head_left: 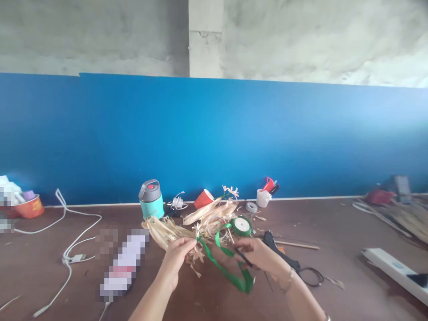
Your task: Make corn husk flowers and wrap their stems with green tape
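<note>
My left hand (177, 259) pinches one end of a green ribbon (224, 266) together with a tuft of dry straw-like husk (197, 255). My right hand (259, 257) holds the ribbon farther along and a thin dark stick (243, 257) between its fingers. The ribbon loops down between both hands and runs up to a green ribbon spool (241, 226) lying on the brown table (334, 272). A pile of pale dried husks (200, 220) lies just behind my hands.
A black glue gun (279, 249) with its cord lies right of my right hand. A teal flask (151, 199), red cup (203, 198), white mug (263, 197) and tape roll (251, 207) stand along the blue wall. White cables (72, 240) lie left, a white power strip (394, 269) right.
</note>
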Tool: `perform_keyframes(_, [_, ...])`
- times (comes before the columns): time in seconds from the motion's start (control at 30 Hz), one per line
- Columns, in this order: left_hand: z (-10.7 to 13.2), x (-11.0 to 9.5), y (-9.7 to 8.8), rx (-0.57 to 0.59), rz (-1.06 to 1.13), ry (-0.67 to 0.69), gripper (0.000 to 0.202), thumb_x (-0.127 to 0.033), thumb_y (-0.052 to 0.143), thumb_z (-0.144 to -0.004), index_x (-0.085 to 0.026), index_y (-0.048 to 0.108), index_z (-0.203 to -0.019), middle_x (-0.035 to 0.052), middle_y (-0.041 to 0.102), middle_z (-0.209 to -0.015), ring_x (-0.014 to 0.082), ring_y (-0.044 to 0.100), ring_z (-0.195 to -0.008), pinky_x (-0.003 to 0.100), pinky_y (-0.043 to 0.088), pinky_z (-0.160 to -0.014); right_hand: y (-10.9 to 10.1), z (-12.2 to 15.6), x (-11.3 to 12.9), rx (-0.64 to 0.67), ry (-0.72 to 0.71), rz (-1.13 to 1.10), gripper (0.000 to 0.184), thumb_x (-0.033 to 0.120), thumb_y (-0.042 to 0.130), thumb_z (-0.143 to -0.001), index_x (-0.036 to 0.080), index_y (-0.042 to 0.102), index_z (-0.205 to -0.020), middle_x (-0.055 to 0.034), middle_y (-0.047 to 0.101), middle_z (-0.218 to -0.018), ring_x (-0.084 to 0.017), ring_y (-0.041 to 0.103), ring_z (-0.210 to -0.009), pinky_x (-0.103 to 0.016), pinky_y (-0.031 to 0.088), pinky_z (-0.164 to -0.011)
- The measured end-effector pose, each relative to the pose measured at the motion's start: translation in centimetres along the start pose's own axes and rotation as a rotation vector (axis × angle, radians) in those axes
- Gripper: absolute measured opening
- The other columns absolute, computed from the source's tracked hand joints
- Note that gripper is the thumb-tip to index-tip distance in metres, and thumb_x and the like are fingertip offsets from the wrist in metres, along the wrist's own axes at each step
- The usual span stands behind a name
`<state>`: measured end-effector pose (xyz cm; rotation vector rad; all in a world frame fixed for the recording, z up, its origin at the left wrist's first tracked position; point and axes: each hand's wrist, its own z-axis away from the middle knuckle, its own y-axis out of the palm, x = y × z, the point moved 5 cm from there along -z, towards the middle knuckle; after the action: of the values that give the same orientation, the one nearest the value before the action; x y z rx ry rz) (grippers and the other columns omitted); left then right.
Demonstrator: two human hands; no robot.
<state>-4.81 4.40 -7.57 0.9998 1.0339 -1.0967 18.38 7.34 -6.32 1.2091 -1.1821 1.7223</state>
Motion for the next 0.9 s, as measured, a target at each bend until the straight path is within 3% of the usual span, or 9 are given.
perform_keyframes(0.1, [0.4,-0.2,0.6,0.079,0.024,-0.012,0.022,-0.035,0.071,-0.058,-0.016,0.062,-0.055,-0.0011,0.060,-0.052,0.0128,0.052,-0.052,0.024,0.035,-0.055,-0.7,-0.4,0.6,-0.251,-0.122,-0.073,0.029,0.026,0.069,-0.061,0.015,0.068,-0.089,-0.0013,0.064,-0.068,-0.015,0.057,-0.059,-0.023,0.041,-0.049])
perform_keyframes(0.17, [0.6,-0.4,1.0,0.113,0.045,-0.010,0.022,-0.035,0.071,-0.058,-0.015,0.061,-0.054,-0.0012,0.059,-0.052,0.0122,0.052,-0.051,0.024,0.035,-0.054,-0.3,-0.3,1.1,-0.293,-0.164,-0.190,0.042,0.029,0.069,-0.064,0.017,0.062,-0.104,0.0000,0.062,-0.073,-0.014,0.056,-0.061,-0.022,0.041,-0.049])
perform_keyframes(0.23, [0.8,-0.4,1.1,0.110,0.064,0.002,0.023,-0.037,0.070,-0.060,-0.016,0.061,-0.057,-0.0015,0.059,-0.052,0.0127,0.053,-0.052,0.023,0.035,-0.054,0.9,0.2,1.8,-0.204,-0.162,-0.360,0.043,0.036,0.069,-0.069,0.018,0.058,-0.106,0.0019,0.058,-0.069,-0.012,0.055,-0.060,-0.019,0.040,-0.048])
perform_keyframes(0.3, [0.8,-0.4,1.0,0.078,0.076,0.020,0.024,-0.039,0.069,-0.063,-0.016,0.063,-0.061,-0.0019,0.059,-0.054,0.0130,0.054,-0.054,0.023,0.035,-0.055,2.4,1.0,2.7,-0.059,-0.155,-0.446,0.035,0.044,0.065,-0.073,0.017,0.058,-0.094,0.0026,0.056,-0.065,-0.010,0.054,-0.056,-0.016,0.035,-0.043])
perform_keyframes(0.43, [0.3,-0.1,0.4,-0.011,0.085,0.042,0.023,-0.039,0.070,-0.062,-0.016,0.064,-0.062,-0.0033,0.056,-0.055,0.0109,0.050,-0.054,0.022,0.034,-0.055,5.5,2.9,3.1,0.295,0.028,-0.365,0.039,0.049,0.068,-0.068,0.016,0.054,-0.082,0.0036,0.056,-0.057,-0.008,0.054,-0.043,-0.014,0.028,-0.033])
perform_keyframes(0.5, [0.0,0.1,0.1,-0.045,0.085,0.035,0.024,-0.039,0.071,-0.060,-0.016,0.065,-0.062,-0.0032,0.055,-0.054,0.0115,0.050,-0.054,0.022,0.034,-0.054,6.3,3.4,2.8,0.399,0.088,-0.299,0.038,0.047,0.069,-0.067,0.016,0.052,-0.079,0.0022,0.059,-0.056,-0.009,0.058,-0.042,-0.014,0.029,-0.033])
perform_keyframes(0.77, [-0.4,0.6,-0.2,-0.061,0.128,-0.010,0.027,-0.039,0.074,-0.056,-0.015,0.065,-0.064,-0.0028,0.058,-0.054,0.0114,0.051,-0.054,0.022,0.033,-0.054,7.0,3.8,2.0,0.558,0.185,-0.194,0.031,0.037,0.069,-0.063,0.016,0.053,-0.080,0.0001,0.065,-0.054,-0.010,0.058,-0.039,-0.014,0.031,-0.033])
perform_keyframes(0.9, [-0.2,0.7,0.2,-0.027,0.171,-0.039,0.025,-0.037,0.074,-0.057,-0.015,0.062,-0.061,-0.0030,0.057,-0.053,0.0104,0.050,-0.053,0.022,0.033,-0.053,7.3,3.4,2.0,0.486,0.133,-0.205,0.025,0.032,0.066,-0.064,0.017,0.051,-0.078,0.0010,0.064,-0.053,-0.009,0.056,-0.038,-0.014,0.031,-0.034])
